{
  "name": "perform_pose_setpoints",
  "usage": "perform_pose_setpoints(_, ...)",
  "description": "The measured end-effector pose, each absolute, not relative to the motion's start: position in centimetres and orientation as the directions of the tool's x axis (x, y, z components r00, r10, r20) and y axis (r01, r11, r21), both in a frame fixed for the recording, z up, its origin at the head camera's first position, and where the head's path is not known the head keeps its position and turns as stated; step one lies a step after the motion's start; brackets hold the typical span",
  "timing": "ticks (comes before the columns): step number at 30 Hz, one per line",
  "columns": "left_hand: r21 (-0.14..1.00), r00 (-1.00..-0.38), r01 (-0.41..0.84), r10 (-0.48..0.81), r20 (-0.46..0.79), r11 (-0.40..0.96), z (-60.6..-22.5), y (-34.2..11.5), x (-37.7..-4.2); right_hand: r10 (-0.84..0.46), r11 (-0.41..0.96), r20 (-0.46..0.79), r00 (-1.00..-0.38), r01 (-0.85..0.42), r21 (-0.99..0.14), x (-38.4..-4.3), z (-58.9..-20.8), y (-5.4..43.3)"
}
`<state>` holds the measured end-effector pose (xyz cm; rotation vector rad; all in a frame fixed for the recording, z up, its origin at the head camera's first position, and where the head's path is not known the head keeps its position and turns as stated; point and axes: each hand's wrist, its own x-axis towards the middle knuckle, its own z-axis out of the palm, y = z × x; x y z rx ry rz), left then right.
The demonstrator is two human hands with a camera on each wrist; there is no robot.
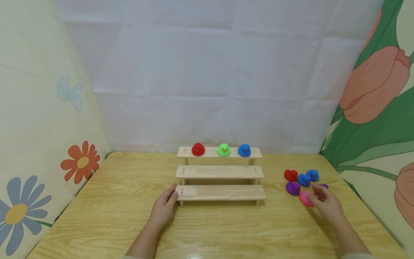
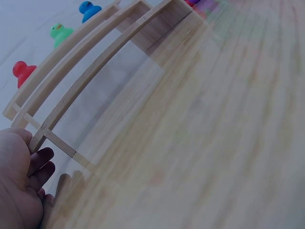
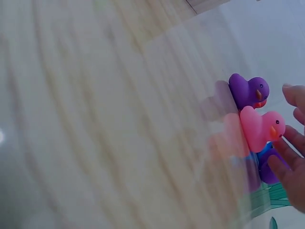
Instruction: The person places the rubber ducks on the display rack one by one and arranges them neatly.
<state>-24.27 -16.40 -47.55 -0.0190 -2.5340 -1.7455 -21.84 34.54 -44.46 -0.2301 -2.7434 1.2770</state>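
A three-step wooden stand [image 1: 220, 192] stands on the table, with a red duck [image 1: 198, 149], a green duck [image 1: 223, 150] and a blue duck [image 1: 244, 150] on its top step. My left hand [image 1: 163, 208] holds the left end of the lowest step, thumb above and fingers below in the left wrist view. On the right, my right hand [image 1: 328, 205] hovers around a pink rubber duck [image 3: 259, 129], fingers spread and fingertips close to its head. A purple duck [image 3: 245, 90] sits beside the pink one; another purple duck [image 3: 269, 167] is partly behind the fingers.
Behind the pink duck, a red duck [image 1: 290, 175] and two blue ducks [image 1: 303, 180] sit in the same cluster. The wooden table [image 1: 123, 201] meets a white cloth backdrop [image 1: 207, 72] at its back edge. Flower-printed cloths [image 1: 26, 126] hang at both sides.
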Motion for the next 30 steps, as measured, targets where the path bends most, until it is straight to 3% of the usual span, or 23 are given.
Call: perform_pose_setpoints(30,0.933,-0.998,0.054,-0.003,0.059,0.357,-46.9,-16.4,-24.6,0.224,0.581,-0.079,-0.971,0.198,-0.79,-21.5,-45.7,34.7)
